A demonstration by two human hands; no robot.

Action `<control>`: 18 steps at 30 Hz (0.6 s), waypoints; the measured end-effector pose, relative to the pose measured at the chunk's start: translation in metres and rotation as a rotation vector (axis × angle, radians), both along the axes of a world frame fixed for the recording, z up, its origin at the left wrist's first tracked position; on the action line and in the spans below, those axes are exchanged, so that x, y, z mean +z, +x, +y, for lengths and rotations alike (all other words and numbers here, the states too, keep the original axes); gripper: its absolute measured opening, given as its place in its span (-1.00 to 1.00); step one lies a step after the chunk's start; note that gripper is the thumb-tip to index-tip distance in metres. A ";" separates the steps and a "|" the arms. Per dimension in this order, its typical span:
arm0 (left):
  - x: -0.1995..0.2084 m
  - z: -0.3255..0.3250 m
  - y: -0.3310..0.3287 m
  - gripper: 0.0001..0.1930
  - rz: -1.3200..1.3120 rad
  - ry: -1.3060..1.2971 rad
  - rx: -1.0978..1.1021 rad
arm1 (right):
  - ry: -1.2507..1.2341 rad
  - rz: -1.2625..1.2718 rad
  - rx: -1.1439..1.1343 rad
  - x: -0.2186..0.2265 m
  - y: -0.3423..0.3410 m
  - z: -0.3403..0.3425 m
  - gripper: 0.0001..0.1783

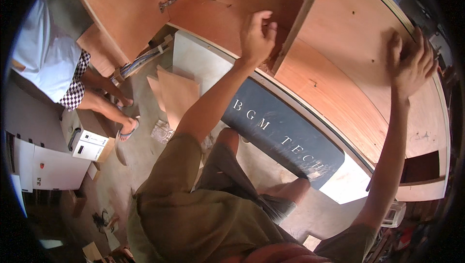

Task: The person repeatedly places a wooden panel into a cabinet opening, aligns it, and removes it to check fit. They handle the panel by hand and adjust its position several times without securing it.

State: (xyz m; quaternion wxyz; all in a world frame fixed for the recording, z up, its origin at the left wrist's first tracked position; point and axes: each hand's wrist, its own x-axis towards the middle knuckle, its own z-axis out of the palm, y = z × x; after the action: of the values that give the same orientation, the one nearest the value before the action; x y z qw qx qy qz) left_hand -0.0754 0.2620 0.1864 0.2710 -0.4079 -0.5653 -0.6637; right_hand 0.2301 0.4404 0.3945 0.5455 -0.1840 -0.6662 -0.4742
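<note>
A large wooden cabinet [334, 25] lies in front of me, with an open compartment [218, 15] on its left side. Over that compartment, beside the upright divider [298, 25], is my left hand [259, 40]. Its fingers are loosely curled and apart from the thumb, and nothing shows in them. My right hand [411, 64] is at the far right, over the panel near the cabinet's curved outer edge. Its fingers are spread and bent; whether they touch the wood I cannot tell. A hinge [168, 3] sits on the wooden door [131, 11] at the upper left.
A dark lettered board [271, 127] spans the cabinet's near side, close to my knees. Loose wooden boards [179, 93] stand left of my arm. Another person [53, 59] in a light shirt and checked shorts stands at the left, near a white box [90, 143].
</note>
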 end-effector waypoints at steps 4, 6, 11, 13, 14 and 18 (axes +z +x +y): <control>0.114 0.003 0.089 -0.71 0.450 0.135 -0.214 | -0.066 0.068 0.056 -0.001 -0.002 -0.008 -0.29; 0.158 0.015 0.116 -0.72 0.685 0.198 -0.187 | -0.123 0.046 0.094 -0.002 -0.007 -0.020 -0.30; 0.221 0.104 0.105 -0.25 0.990 0.036 -0.045 | -0.171 0.049 0.202 -0.001 -0.014 -0.025 -0.26; 0.230 0.097 0.136 -0.67 0.908 0.248 0.025 | -0.200 0.039 0.233 0.000 -0.004 -0.025 -0.26; 0.230 0.097 0.139 -0.67 0.922 0.238 0.036 | -0.204 0.034 0.271 0.000 0.000 -0.026 -0.26; 0.229 0.090 0.142 -0.66 0.959 0.136 0.084 | -0.267 0.051 0.546 -0.012 0.008 -0.029 -0.29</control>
State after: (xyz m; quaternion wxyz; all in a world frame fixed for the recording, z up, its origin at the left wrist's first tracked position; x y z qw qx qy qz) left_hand 0.0668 0.3524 0.4151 0.5536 -0.6261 -0.3479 -0.4248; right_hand 0.2380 0.4112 0.3828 0.6402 -0.0800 -0.7337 -0.2133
